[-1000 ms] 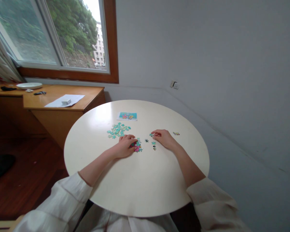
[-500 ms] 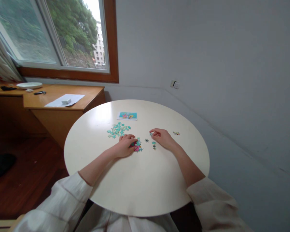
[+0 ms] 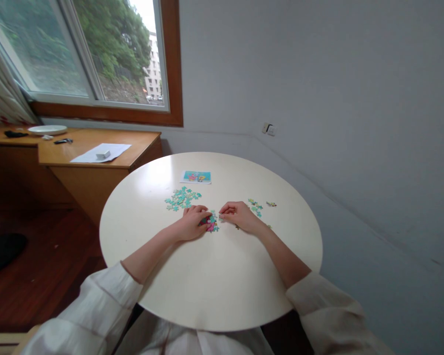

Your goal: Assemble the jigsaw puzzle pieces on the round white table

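My left hand (image 3: 192, 223) rests on the round table, its curled fingers and thumb holding the left side of a small joined section of jigsaw puzzle (image 3: 212, 227), pink and green, partly covered by the fingers. Just right of that section, my right hand (image 3: 240, 216) pinches a small puzzle piece (image 3: 221, 216) between thumb and fingertips; a narrow gap shows between piece and section. Beyond my left hand lies a heap of loose teal puzzle pieces (image 3: 183, 198). A few loose pieces (image 3: 256, 207) lie beyond my right hand, and others are partly hidden beneath it.
A picture card (image 3: 195, 177) with cartoon figures lies toward the far side of the white round table (image 3: 207, 286). One small group of pieces (image 3: 271, 204) sits farther right. A wooden desk (image 3: 144, 148) with paper and a white plate stands at the left, under the window.
My right hand has moved left and slightly nearer, carrying a puzzle piece to beside the joined section. Pieces beyond it have come into view. My left hand has stayed in place.
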A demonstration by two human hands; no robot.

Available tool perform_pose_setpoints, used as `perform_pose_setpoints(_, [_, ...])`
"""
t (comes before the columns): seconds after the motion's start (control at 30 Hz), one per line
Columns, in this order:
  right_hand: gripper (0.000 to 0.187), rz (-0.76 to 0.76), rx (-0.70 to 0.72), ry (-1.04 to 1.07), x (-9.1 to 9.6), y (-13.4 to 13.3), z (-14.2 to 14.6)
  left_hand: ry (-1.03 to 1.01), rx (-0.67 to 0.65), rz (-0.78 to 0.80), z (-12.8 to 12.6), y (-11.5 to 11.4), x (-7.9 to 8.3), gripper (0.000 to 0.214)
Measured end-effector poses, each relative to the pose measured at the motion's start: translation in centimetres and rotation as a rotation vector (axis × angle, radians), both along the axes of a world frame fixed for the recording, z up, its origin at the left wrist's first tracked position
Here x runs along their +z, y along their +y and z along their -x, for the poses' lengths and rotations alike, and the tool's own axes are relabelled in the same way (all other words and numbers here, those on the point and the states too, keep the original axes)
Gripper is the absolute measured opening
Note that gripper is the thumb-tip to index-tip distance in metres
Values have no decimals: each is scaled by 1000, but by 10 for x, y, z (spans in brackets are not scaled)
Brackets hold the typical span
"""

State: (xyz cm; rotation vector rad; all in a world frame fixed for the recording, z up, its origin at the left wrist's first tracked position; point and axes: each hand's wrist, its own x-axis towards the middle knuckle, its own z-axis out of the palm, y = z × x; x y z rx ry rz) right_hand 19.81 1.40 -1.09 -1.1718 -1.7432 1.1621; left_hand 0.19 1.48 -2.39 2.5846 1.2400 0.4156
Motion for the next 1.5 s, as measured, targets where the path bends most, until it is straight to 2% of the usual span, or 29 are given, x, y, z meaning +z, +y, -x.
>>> perform_pose_setpoints(0.27, [21,100,232,-40,2,-8,3,17,-3,-19,-1,0,1,35])
perform_pose_setpoints(0.37, [19,76,288,-96,2,-10,4,15,-1,-21,-1,1,0,35])
perform_pose_setpoints(0.5, [13,-3,283,-201,5,-12,6,10,0,-22,-1,2,-1,35])
perform_pose_setpoints(0.67, [9,-111,300,-173,3,-11,6,12,0,-31,-1,2,-2,35])
perform_pose_setpoints(1.07, [8,-172,293,-187,0,-9,6,23,-5,-26,-2,-1,3,33])
perform_pose_setpoints(1.27, [9,-219,218,-291,1,-9,6,18,-11,-31,-1,0,1,34])
perform_pose_setpoints(1.5, [8,-298,253,-406,0,-7,3,12,-2,-26,-1,1,0,35])
